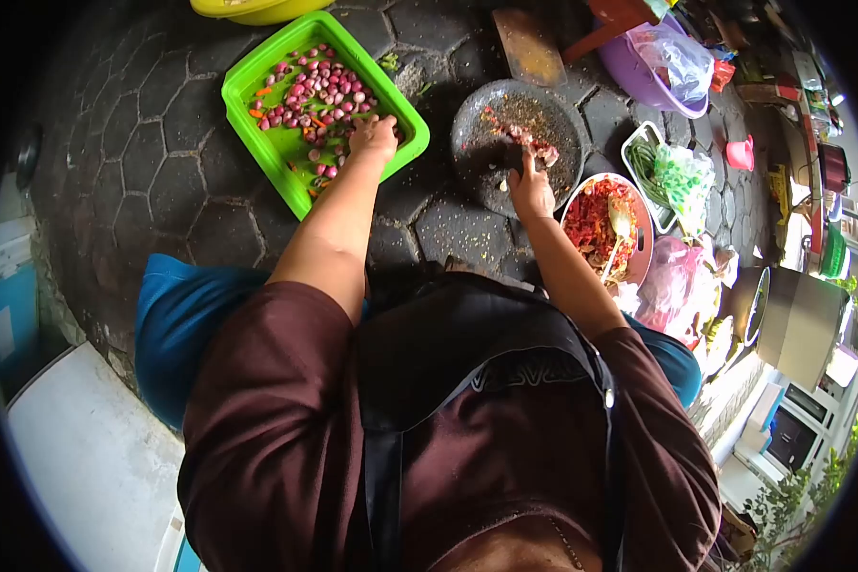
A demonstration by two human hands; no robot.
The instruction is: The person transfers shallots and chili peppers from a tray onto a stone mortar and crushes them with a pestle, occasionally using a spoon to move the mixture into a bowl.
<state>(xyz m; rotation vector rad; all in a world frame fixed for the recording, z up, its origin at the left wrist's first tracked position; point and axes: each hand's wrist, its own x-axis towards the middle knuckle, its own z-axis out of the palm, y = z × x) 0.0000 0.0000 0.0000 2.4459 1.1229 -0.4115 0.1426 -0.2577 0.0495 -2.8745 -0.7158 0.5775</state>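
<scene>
My left hand (374, 140) reaches into the right side of a bright green tray (269, 153), its fingers curled down among the shallots (326, 84). What lies under those fingers is partly hidden. Peeled pink-purple shallots and a few orange chillies (256, 113) are spread over the tray. Over the near right part of a round stone mortar (474, 167), my right hand (533, 194) has its index finger stretched out and thumb apart. Crushed reddish paste (543, 151) lies at its fingertips, with seeds and bits across the stone. No pestle shows in the mortar.
A pink bowl (646, 243) of chopped red chillies with a spoon (622, 217) stands right of the mortar. Beyond it are a white basket (629, 153) of green beans, plastic bags (672, 276) and a purple tub (629, 81). A wooden board (529, 46) lies behind the mortar.
</scene>
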